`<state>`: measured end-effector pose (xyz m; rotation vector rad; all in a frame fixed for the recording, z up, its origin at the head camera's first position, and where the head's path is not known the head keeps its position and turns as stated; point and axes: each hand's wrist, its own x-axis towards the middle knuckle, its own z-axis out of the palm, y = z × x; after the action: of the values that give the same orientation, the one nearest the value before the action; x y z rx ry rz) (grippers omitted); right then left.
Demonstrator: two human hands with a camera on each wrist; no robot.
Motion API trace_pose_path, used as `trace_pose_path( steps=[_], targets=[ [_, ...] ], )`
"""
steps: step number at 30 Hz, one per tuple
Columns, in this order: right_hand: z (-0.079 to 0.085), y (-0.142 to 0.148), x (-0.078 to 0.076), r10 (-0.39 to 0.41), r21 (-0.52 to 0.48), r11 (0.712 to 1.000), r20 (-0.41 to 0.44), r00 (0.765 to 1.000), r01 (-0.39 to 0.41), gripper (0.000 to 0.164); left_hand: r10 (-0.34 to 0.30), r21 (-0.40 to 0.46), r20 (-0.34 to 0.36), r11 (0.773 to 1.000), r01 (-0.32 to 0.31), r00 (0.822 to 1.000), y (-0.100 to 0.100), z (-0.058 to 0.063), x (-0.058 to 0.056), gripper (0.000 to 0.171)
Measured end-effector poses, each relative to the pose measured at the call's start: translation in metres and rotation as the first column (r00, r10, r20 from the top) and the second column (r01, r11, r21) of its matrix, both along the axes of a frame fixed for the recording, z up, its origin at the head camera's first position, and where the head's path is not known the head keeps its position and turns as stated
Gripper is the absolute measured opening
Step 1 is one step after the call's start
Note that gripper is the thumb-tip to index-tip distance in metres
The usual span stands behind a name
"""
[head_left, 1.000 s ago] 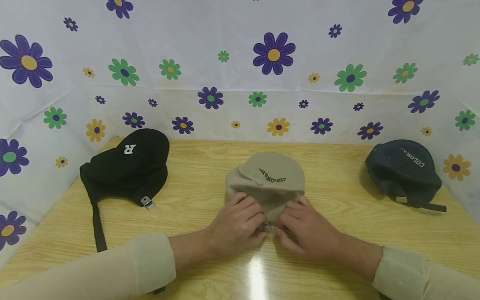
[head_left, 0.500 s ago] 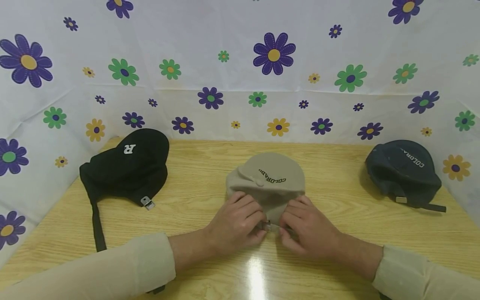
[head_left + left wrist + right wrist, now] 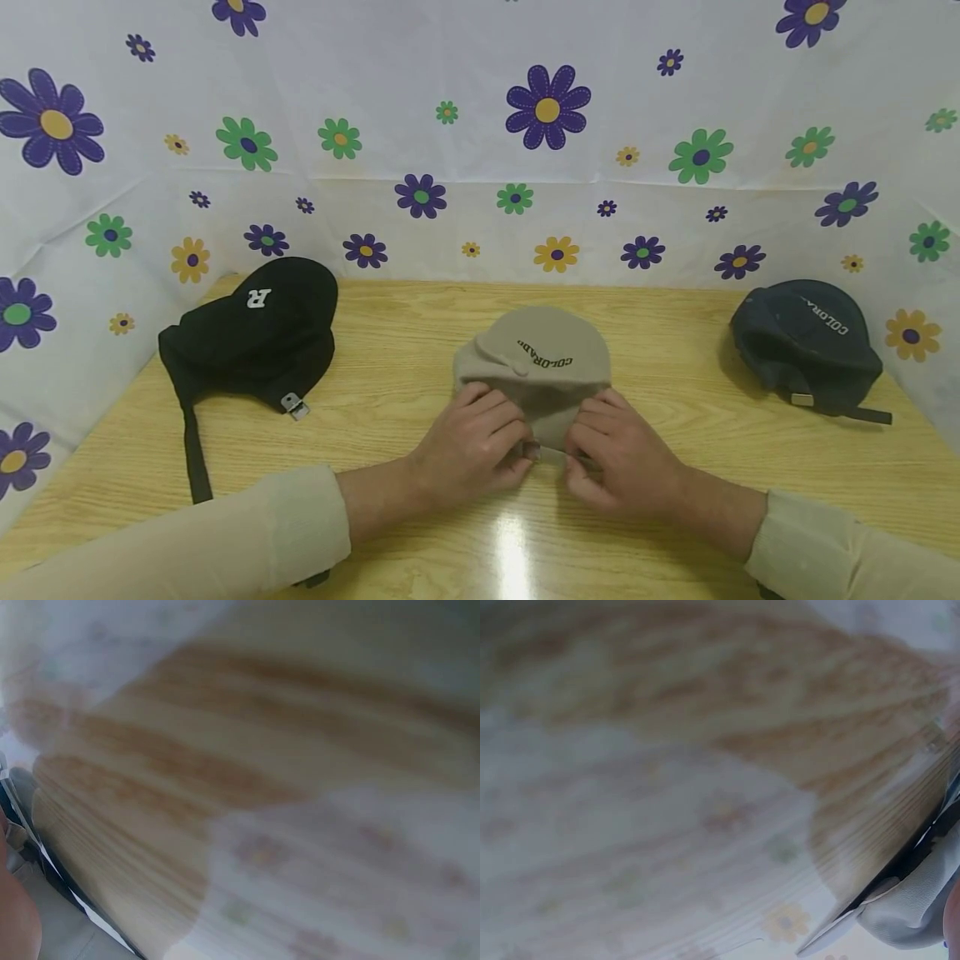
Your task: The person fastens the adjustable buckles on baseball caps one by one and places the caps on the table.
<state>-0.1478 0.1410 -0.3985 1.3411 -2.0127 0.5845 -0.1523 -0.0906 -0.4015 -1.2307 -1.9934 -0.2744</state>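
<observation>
A beige cap [image 3: 555, 337] with dark COLORADO lettering lies at mid-table in the head view, its strap side toward me. My left hand [image 3: 472, 446] pinches the cap's back edge beside the small metal buckle [image 3: 533, 451]. With curled fingers, my right hand [image 3: 626, 454] grips the other side of that edge and the strap [image 3: 553, 456]. A short stretch of strap shows between the two hands. The fingertips underneath are partly hidden. Both wrist views are blurred and show mostly wood grain and cloth.
To the left lies a black cap [image 3: 292, 312] with a white R, its strap [image 3: 197, 454] hanging loose from the buckle [image 3: 296, 406]. A navy cap [image 3: 817, 333] sits at the right. Behind the wooden table [image 3: 405, 333] hangs a flowered cloth [image 3: 480, 217].
My right hand has shifted slightly right, away from the left, so more strap shows between them. The beige cap has come very slightly toward me. My left hand stays nearly still.
</observation>
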Motion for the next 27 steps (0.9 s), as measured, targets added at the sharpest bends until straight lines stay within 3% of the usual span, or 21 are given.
trace_pose_path(
  steps=[12,27],
  targets=[
    [-0.0001,-0.0007,-0.0009,0.036,-0.051,0.998,-0.025,0.999,-0.037,0.009,-0.002,0.001,-0.011,1.000,0.002,1.000,0.0008,-0.0003,-0.0001,0.010],
    [0.0000,-0.0020,-0.0035,0.073,-0.132,0.988,-0.088,0.993,-0.084,0.010,-0.003,-0.002,0.040,1.000,0.003,0.999,-0.0006,0.0006,0.0000,0.010]
  ],
)
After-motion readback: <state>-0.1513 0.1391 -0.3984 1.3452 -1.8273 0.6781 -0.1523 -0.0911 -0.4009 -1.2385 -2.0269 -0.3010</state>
